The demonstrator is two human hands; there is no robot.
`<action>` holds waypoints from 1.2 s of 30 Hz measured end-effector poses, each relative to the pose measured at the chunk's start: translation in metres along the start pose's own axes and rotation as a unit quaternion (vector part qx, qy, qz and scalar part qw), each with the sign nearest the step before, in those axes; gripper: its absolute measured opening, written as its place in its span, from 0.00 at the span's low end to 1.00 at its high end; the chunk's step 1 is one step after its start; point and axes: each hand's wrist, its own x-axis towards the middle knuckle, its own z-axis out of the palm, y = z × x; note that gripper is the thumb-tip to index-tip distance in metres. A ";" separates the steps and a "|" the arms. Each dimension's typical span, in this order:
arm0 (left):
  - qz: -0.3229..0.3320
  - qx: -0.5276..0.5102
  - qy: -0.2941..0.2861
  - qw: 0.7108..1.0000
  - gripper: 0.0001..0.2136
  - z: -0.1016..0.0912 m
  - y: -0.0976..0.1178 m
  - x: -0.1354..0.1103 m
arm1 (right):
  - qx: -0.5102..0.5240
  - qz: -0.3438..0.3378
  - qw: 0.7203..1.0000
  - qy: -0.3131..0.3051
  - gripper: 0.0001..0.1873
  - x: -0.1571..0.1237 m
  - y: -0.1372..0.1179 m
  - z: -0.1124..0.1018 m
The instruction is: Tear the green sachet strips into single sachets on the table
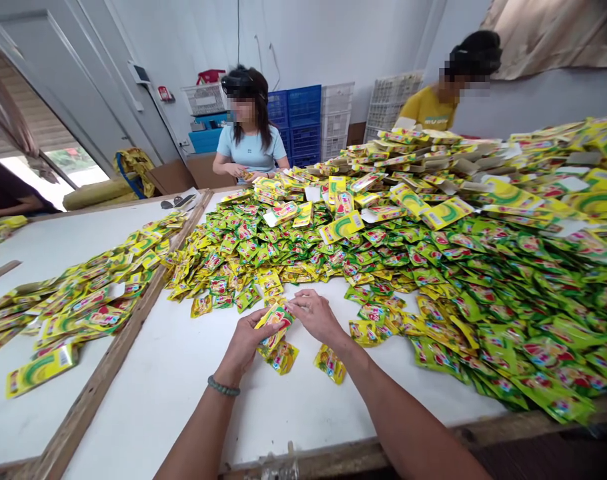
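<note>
My left hand (pixel 247 341), with a green bead bracelet on its wrist, is closed around a small stack of yellow-green sachets (pixel 275 327) held just above the white table (pixel 183 393). My right hand (pixel 317 315) pinches the top of the same stack from the right. A loose sachet (pixel 283 358) lies right under the stack, and another sachet (pixel 330 364) rests by my right forearm.
A huge pile of sachets (pixel 433 267) covers the table's middle and right. Filled yellow packs (pixel 68 300) lie on the left table beyond a wooden divider (pixel 108 373). Two people (pixel 248 133) work across the table. Crates (pixel 303 120) line the back wall.
</note>
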 end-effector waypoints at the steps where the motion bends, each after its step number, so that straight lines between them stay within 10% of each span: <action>1: 0.000 0.015 -0.006 1.000 0.20 0.000 0.000 0.000 | 0.010 -0.005 1.000 -0.026 0.10 0.000 0.000 0.000; 7: -0.019 0.022 -0.030 0.999 0.20 0.000 -0.006 -0.001 | 0.052 -0.054 0.993 -0.096 0.15 -0.001 0.003 0.005; 16: 0.015 -0.008 0.012 1.000 0.20 0.005 0.001 0.000 | 0.133 0.028 0.988 0.075 0.11 -0.003 -0.001 0.018; 21: 0.019 -0.040 0.014 0.999 0.19 0.005 0.001 -0.002 | 0.232 0.014 0.973 -0.002 0.12 -0.003 -0.002 0.023; 29: 0.033 -0.067 0.021 0.997 0.21 -0.004 0.000 0.000 | 0.050 -0.022 0.992 0.110 0.13 -0.010 -0.020 0.022; 36: 0.006 -0.082 -0.003 0.997 0.19 -0.015 0.004 -0.005 | 0.033 -0.050 0.998 0.003 0.13 -0.012 -0.026 0.023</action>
